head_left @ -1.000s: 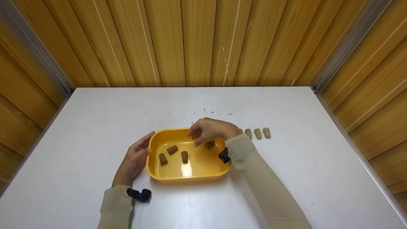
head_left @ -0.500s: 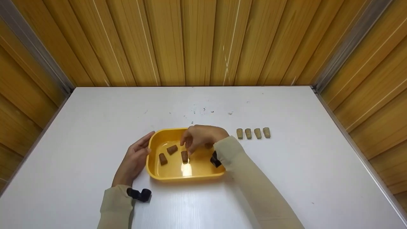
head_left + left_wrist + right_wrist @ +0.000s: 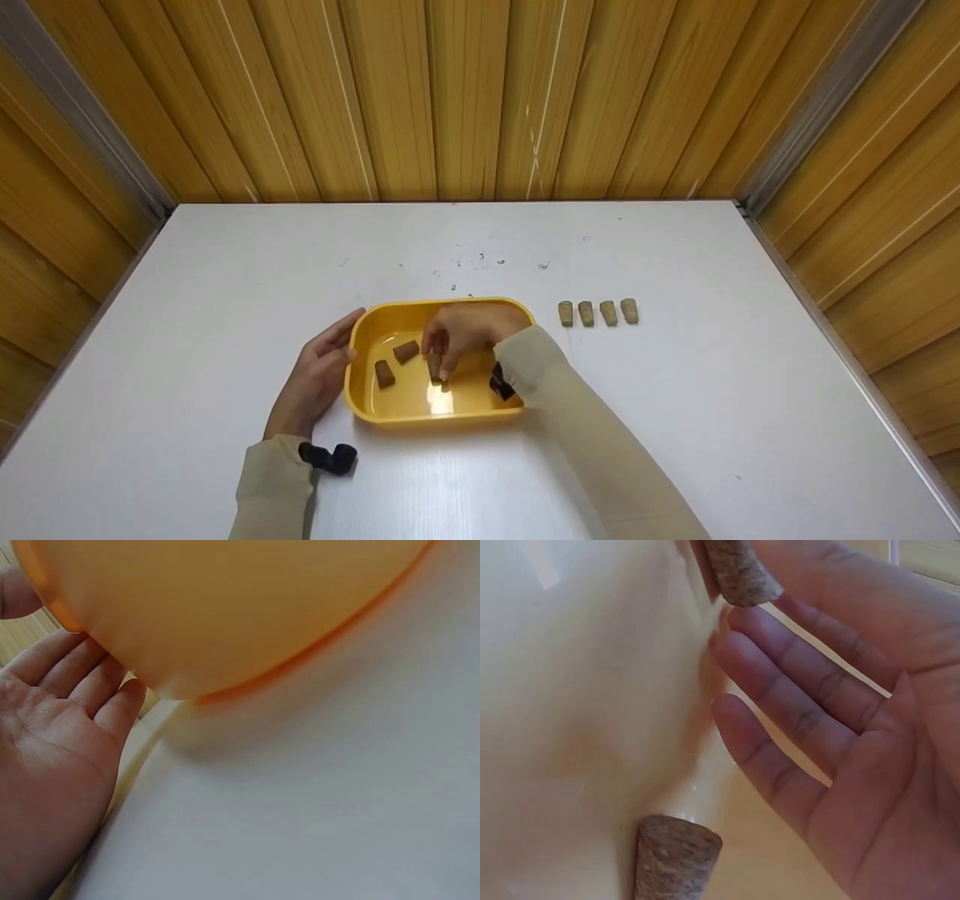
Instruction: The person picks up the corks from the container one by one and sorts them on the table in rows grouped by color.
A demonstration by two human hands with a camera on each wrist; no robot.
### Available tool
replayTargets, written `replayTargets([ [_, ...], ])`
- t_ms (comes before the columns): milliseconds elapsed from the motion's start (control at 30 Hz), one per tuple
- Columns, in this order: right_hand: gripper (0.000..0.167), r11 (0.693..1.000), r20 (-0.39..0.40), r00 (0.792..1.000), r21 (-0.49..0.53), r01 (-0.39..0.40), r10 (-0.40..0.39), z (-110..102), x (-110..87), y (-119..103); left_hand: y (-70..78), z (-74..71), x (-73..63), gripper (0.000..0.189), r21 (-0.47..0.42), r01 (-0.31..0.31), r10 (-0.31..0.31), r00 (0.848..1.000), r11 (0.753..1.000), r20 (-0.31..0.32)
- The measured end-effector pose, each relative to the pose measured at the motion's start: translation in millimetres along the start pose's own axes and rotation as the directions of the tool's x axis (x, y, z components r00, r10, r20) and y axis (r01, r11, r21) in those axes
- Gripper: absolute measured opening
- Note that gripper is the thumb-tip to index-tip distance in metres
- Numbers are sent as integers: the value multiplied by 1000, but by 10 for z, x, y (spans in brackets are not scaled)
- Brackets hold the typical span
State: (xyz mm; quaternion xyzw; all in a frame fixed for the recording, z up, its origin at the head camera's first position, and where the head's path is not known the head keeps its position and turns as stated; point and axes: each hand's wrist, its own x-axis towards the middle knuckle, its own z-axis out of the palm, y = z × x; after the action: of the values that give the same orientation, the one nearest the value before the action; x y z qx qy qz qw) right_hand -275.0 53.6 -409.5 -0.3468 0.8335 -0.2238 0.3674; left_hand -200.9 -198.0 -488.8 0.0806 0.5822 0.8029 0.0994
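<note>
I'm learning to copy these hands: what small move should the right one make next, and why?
Probably pinch the tapered cork snugly and lift it slightly: the right hand is already down at it, though how firm its grip is can't be told, and the left hand rests against the yellow tray, which should steady it.

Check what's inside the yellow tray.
Inside the yellow tray, two brown plugs lie at left and a third plug is at the right hand. The right wrist view shows a fourth plug, largely hidden in the head view. Anything else behind the hand is covered.
</note>
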Motion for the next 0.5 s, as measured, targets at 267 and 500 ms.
replayTargets([
  [267, 36, 1000, 27, 1000, 18, 5, -5, 40, 31, 4, -1, 12, -3, 60, -28, 0, 0, 1000, 1000, -16],
  [500, 26, 1000, 17, 999, 3, 27, -27, 48, 43, 26, 5, 16, 4, 60, -13, 4, -5, 999, 1000, -35],
])
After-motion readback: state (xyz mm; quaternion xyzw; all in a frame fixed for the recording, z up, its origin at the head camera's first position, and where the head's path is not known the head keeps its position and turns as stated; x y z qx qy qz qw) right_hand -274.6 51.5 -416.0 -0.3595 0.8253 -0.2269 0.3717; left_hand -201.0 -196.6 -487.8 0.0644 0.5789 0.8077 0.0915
